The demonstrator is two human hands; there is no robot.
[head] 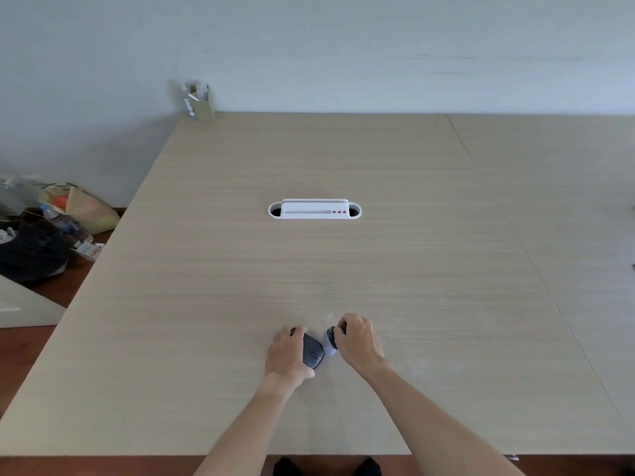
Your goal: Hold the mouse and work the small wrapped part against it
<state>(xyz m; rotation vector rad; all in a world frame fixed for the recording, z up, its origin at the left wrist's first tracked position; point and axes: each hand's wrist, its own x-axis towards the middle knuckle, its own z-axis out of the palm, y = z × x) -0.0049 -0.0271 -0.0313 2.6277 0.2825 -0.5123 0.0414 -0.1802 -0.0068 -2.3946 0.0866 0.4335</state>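
A dark grey computer mouse [313, 356] lies on the light wooden table [240, 269] near its front edge. My left hand [287, 353] grips the mouse from its left side, fingers curled over its top. Just right of it, my right hand [359, 340] holds a small pale lavender object with a dark round end [330, 340], fingers curled round it. The two things nearly touch. A scrap of clear film [326, 317] lies just beyond my right hand.
A white cable-port insert [314, 210] sits in the table's middle. A green paper box with items [202, 103] stands at the far left corner. Bags, a bottle and clutter [51, 228] lie on the floor to the left. A second table [567, 201] adjoins on the right.
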